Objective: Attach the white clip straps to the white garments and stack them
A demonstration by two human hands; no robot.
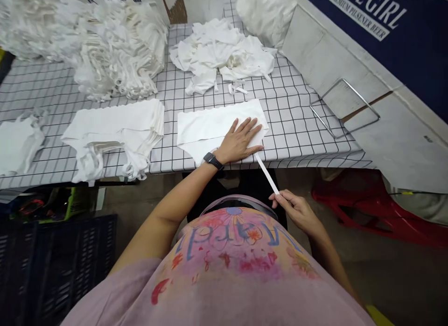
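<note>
A white strappy garment (pixel 205 125), perhaps a camisole, lies flat near the front edge of the table. My left hand (pixel 240 141) presses down on its right part, palm down with fingers spread. From beside my left thumb, a narrow white strap (pixel 266 172) runs taut over the table edge. Its lower end is pinched between the thumb and fingers of my right hand (pixel 293 207), in front of my body. To the left sits a neat stack of similar white garments (pixel 115 120), their straps hanging toward the edge.
The table has a checked cloth (pixel 290 106). Behind are a tall heap of white garments (pixel 115 46) and a loose white pile (pixel 224 50). A bent metal wire frame (pixel 360 98) leans by a large carton (pixel 395 130) at right. Below stand a red stool (pixel 357 202) and dark crates (pixel 63 256).
</note>
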